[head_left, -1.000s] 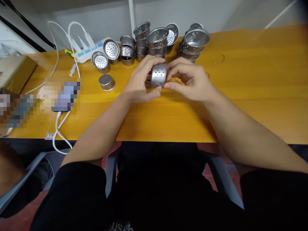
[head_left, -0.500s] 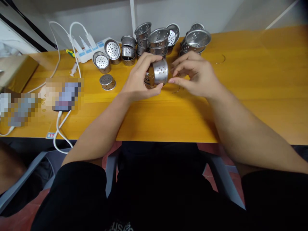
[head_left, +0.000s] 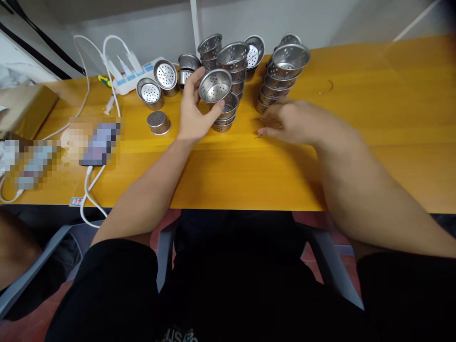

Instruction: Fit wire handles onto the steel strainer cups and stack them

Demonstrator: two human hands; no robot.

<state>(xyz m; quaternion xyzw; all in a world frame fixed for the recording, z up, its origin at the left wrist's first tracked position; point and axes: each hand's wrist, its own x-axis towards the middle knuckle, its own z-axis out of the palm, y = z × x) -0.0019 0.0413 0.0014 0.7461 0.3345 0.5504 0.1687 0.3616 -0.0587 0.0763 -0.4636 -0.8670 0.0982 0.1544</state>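
My left hand [head_left: 195,113] grips a perforated metal cup [head_left: 215,87], its open mouth tilted up toward me. Just below and behind that cup, a short stack of similar cups [head_left: 224,124] stands on the table. My right hand [head_left: 301,122] is low over the tabletop, thumb stretched left and the other fingers curled, somewhat blurred. Thin curved wires [head_left: 259,136] lie by its fingertips; whether it pinches one cannot be made out. Behind it leans a tall stack of perforated cups [head_left: 278,81].
More cups [head_left: 232,58] are stacked along the wall. An upturned cup [head_left: 158,122] sits left of my left hand. A power strip [head_left: 138,76], a charging phone [head_left: 101,142] and white cables occupy the left side. A curved wire [head_left: 326,90] lies to the right.
My left hand has turned the cup from sideways to mouth-up and moved it slightly left. My right hand has moved away from the cup, down toward the wires.
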